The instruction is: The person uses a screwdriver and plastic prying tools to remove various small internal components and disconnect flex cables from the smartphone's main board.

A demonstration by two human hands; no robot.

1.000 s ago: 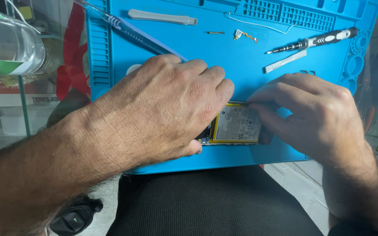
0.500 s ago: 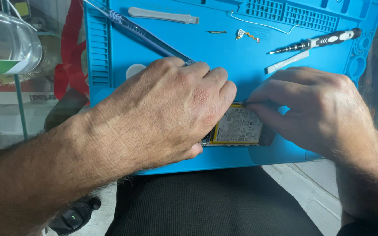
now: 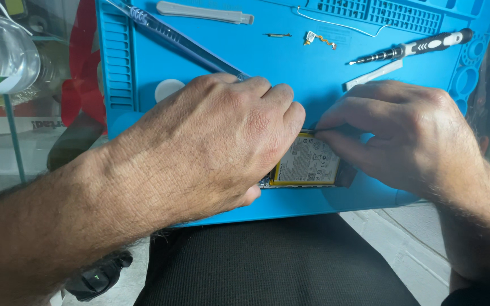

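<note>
Here the left hand (image 3: 222,141) presses down on an opened phone (image 3: 307,161) while the right hand (image 3: 404,136) pinches its upper edge, just beyond the battery, on the blue mat (image 3: 313,68); thin, fragile, best gripped by its edges

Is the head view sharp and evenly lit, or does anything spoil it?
Head view: bright, even light, soft shadows under the left hand and right hand on the blue mat; the opened phone is sharp; the clear bottle at the left edge is blurred.
</note>
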